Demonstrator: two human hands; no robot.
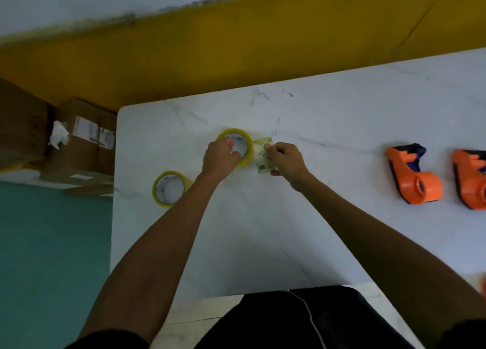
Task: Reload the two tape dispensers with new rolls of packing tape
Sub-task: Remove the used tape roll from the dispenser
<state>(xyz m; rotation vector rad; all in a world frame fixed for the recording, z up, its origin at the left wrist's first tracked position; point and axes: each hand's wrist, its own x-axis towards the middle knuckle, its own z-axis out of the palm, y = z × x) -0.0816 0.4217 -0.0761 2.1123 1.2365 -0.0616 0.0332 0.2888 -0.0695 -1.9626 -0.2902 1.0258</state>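
Left hand (pixel 220 156) grips tape roll (pixel 238 145); right hand (pixel 285 160) pinches its label (pixel 263 154).

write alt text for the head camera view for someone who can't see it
Seen from above, a person's left hand holds a roll of tape on a white table while the right hand pinches its pulled-out end. A second roll lies to the left; two orange tape dispensers lie to the right.

A white table (pixel 289 230) with faint scuff marks carries 2 yellowish tape rolls (pixel 169 188) at its left and 2 orange dispensers (pixel 413 177) at its right.
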